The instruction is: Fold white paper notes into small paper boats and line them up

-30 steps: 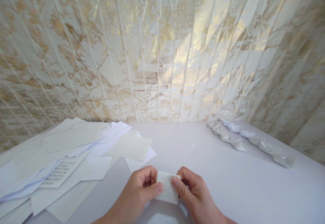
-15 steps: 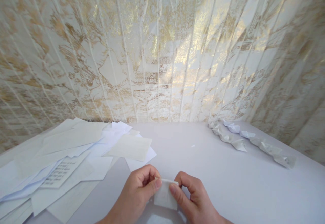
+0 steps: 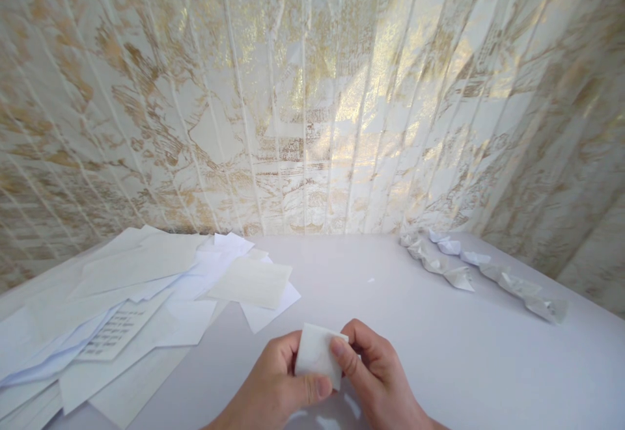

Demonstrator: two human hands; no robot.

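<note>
A small folded piece of white paper [image 3: 316,354] is held up between both hands, just above the table near its front edge. My left hand [image 3: 280,381] grips its left side and lower edge, with the thumb lying across the bottom front. At the upper right corner, my right hand [image 3: 374,371] pinches the paper between thumb and forefinger. The fingers behind the paper are mostly hidden.
Loose sheets of paper [image 3: 141,261] lie in a spread pile on the left, one with printed lines [image 3: 114,332]. Two rows of folded paper shapes [image 3: 512,280] stand at the back right of the white table [image 3: 469,358]. A patterned curtain [image 3: 303,124] hangs behind.
My left thumb has moved from the paper's top left corner to its lower edge. The paper has risen slightly and tilted; my right hand still pinches its upper right corner.
</note>
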